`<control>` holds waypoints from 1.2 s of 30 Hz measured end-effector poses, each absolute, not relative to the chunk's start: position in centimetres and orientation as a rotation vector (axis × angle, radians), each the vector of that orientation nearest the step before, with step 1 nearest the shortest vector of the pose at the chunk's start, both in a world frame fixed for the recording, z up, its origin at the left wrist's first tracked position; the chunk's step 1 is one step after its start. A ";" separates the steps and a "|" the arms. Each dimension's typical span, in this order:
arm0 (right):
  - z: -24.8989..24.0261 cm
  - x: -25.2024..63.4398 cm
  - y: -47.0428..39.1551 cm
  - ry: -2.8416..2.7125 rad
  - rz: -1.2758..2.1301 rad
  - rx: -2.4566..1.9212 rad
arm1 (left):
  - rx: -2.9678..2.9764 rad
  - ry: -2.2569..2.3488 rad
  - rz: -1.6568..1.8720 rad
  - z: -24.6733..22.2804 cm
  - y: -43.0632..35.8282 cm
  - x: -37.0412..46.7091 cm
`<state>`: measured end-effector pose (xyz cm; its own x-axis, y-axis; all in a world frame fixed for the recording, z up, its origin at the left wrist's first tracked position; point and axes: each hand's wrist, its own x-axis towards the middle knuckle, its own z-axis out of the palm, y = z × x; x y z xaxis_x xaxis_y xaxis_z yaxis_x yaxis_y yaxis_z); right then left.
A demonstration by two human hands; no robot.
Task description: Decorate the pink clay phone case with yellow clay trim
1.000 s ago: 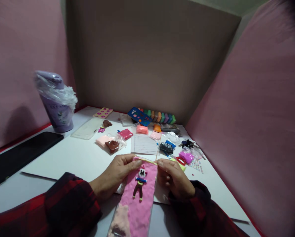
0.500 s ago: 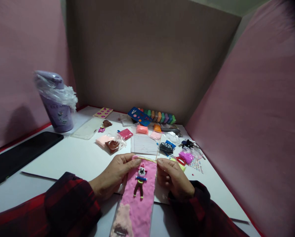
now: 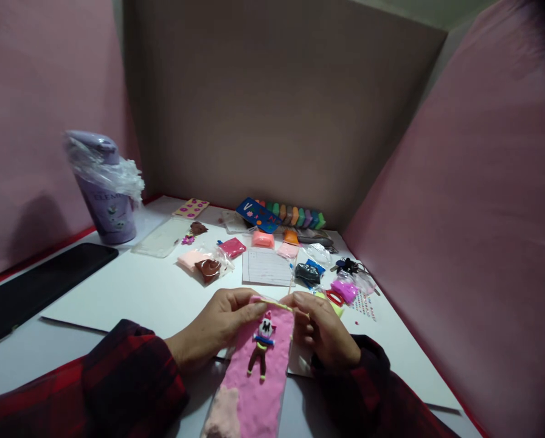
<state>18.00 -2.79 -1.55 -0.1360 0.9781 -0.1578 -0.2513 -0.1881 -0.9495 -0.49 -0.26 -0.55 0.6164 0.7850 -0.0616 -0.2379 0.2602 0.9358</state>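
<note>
A clear phone case (image 3: 264,398) coated in bumpy pink clay is tilted toward me, with a patch of pale peach clay at its lower left. On it is a small clay figure (image 3: 260,350) with a white head, blue band and brown legs. Along the far edge runs a thin yellow clay strip (image 3: 277,303). My left hand (image 3: 218,325) is closed on the case's far left corner, its thumb by the strip. At the far right corner, my right hand (image 3: 322,328) pinches the strip's right end, its lower fingers curled.
Bagged clay packs, including brown (image 3: 207,269), black (image 3: 308,273) and magenta (image 3: 344,289), lie beyond my hands around a lined paper (image 3: 267,267). A purple tumbler (image 3: 108,207) and a black phone-like slab (image 3: 48,286) stand and lie left. Pink walls enclose both sides.
The case's far end has tipped and shifted slightly right and toward me, the figure with it. The right fingers have moved over the strip's end; the left hand still grips the corner.
</note>
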 end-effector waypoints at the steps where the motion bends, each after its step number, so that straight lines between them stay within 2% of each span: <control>1: -1.4 17.9 -2.8 -0.992 1.540 -1.089 | 1.137 0.607 0.735 -0.5 -0.3 -0.6; 9: -1.3 17.7 -2.9 -1.004 1.558 -1.137 | 1.290 0.611 0.698 -0.8 -0.2 -0.8; 36: -1.3 18.0 -2.9 -1.062 1.569 -1.126 | 1.171 0.618 0.731 -0.7 -0.4 -0.7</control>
